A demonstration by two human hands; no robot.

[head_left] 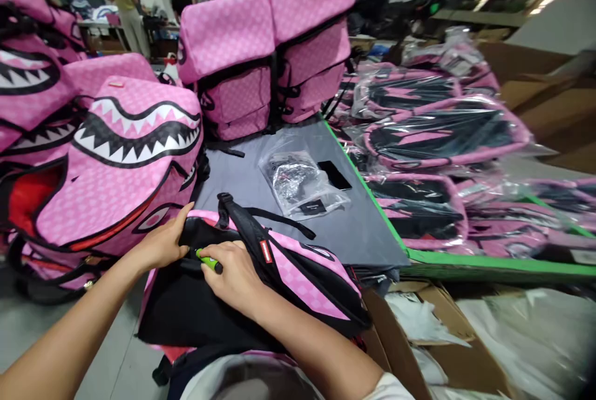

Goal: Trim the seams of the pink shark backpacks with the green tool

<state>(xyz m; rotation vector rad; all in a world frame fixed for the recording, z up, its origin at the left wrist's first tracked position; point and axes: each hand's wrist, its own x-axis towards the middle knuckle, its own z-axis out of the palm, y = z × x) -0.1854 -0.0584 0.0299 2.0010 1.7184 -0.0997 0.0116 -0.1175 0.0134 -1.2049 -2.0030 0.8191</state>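
A pink checked backpack (307, 276) with black panels lies on its side in front of me, across the near edge of the grey table. My left hand (162, 241) grips its upper edge, thumb on the black fabric and fingers over the pink rim. Close beside it, my right hand (233, 269) is closed around a small green tool with black ends (209, 261). The tool's tip meets the black fabric near my left thumb; its exact kind is unclear. A black shoulder strap (242, 226) with a red label runs past my right hand.
Pink backpacks with shark mouths (139, 139) crowd the left; two more (228, 40) stand behind. A clear plastic bag (298, 182) and black phone (334, 175) lie on the grey table (372, 232). Wrapped backpacks (442, 133) are stacked right, above cardboard (465, 363). People (121, 2) stand far back.
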